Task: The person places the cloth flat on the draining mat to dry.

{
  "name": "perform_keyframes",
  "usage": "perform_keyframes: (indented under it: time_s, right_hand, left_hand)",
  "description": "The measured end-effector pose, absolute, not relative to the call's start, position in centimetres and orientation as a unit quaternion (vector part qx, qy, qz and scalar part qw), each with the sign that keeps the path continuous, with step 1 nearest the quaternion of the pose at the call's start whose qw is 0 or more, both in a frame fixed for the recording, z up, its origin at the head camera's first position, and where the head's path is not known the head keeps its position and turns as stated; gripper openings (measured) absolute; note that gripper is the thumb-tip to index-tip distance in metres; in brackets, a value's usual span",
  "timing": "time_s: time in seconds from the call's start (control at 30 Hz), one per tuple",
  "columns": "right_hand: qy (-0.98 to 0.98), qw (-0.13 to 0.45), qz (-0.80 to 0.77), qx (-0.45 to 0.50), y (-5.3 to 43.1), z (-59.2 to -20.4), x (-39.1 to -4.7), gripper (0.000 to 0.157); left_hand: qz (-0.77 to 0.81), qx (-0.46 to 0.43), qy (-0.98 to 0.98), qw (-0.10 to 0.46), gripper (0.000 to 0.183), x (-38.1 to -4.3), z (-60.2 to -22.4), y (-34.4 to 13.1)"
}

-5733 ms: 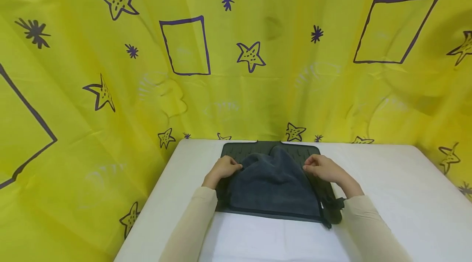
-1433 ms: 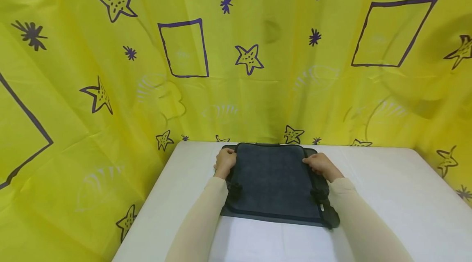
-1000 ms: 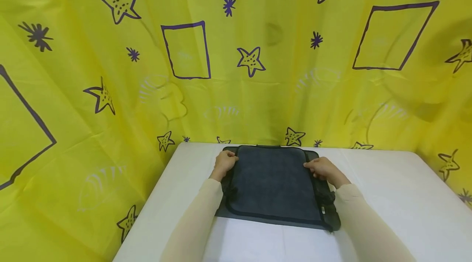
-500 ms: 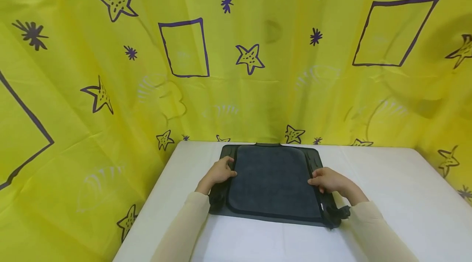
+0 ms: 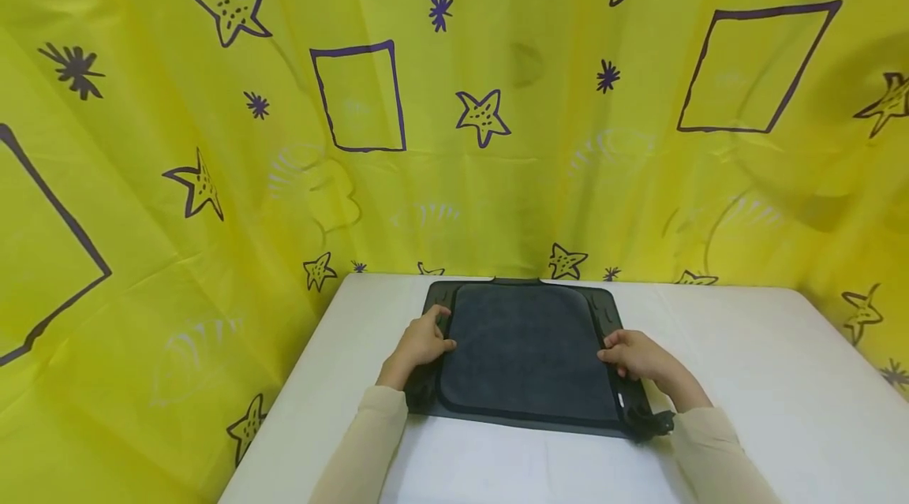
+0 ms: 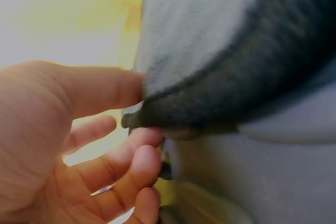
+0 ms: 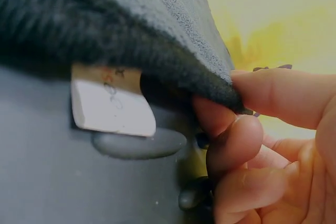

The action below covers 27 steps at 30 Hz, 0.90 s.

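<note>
A dark blue-grey cloth (image 5: 529,354) with black edging lies spread flat on a dark grey mat (image 5: 606,307) with raised oval ridges. My left hand (image 5: 420,342) pinches the cloth's left edge; in the left wrist view the thumb is on top of the black border (image 6: 205,95) and the fingertips are beneath. On the opposite side my right hand (image 5: 637,354) pinches the right edge between thumb and curled fingers. That edge is lifted in the right wrist view, with a white label (image 7: 113,103) hanging under it.
The mat lies on a white table (image 5: 746,362), near its far edge. Behind and to the left hangs a yellow curtain (image 5: 419,181) printed with stars and squares. Black wrist gear (image 5: 649,425) is by the right cuff.
The cloth, bunched up at its far side in the earliest frame, now lies flat. Over the last second both hands have slid down its sides, towards the near edge.
</note>
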State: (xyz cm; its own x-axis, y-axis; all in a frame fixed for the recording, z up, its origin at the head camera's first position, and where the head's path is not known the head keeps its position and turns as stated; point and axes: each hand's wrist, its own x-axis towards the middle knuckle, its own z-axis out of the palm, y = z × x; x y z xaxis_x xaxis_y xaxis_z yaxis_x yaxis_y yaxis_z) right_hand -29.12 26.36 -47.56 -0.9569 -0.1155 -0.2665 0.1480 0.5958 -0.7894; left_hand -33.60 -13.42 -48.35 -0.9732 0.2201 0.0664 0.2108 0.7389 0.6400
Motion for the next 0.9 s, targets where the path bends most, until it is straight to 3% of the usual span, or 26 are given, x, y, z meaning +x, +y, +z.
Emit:
perform_keyframes:
  time_s: [0.33,0.67,0.9]
  right_hand:
    - [0.877,0.128,-0.463,0.011,26.1,-47.9,-28.7,0.035]
    - [0.878,0.099,-0.469,-0.023,26.1,-47.9,-27.9,0.023]
    - [0.890,0.091,-0.446,-0.031,25.9,-47.7,-27.9,0.025]
  left_hand:
    - [0.340,0.133,0.931,-0.008,0.045,-33.1,-48.6,-13.7]
    - [0.340,0.140,0.930,-0.005,0.019,-33.0,-48.6,-13.2]
    - [0.338,0.137,0.931,0.013,0.029,-32.8,-48.5,-13.1]
